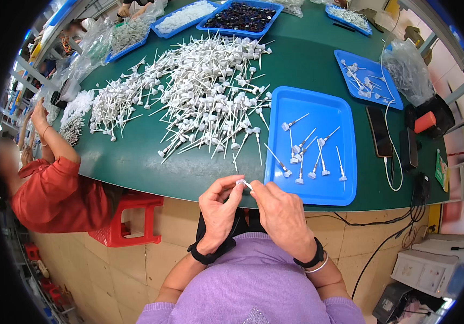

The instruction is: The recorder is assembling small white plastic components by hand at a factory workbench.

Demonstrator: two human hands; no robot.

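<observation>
My left hand [220, 208] and my right hand [283, 210] meet at the table's near edge. Fingers of both hands pinch a small white piece [244, 184]; fingertips hide much of it, so its full shape cannot be told. Just right of my hands lies a blue tray [310, 100] with several white-headed pieces on thin stems [323, 166] scattered in it. Beyond my hands spreads a large heap of similar white-capped stems [205, 89].
Far back stand blue trays of white bits [186, 19] and dark shiny pieces [242, 17]. At right are another blue tray [375, 97], a phone [378, 132] on a white cable and a black container [437, 116]. A red-sleeved person [59, 189] works at left, near a red stool [134, 221].
</observation>
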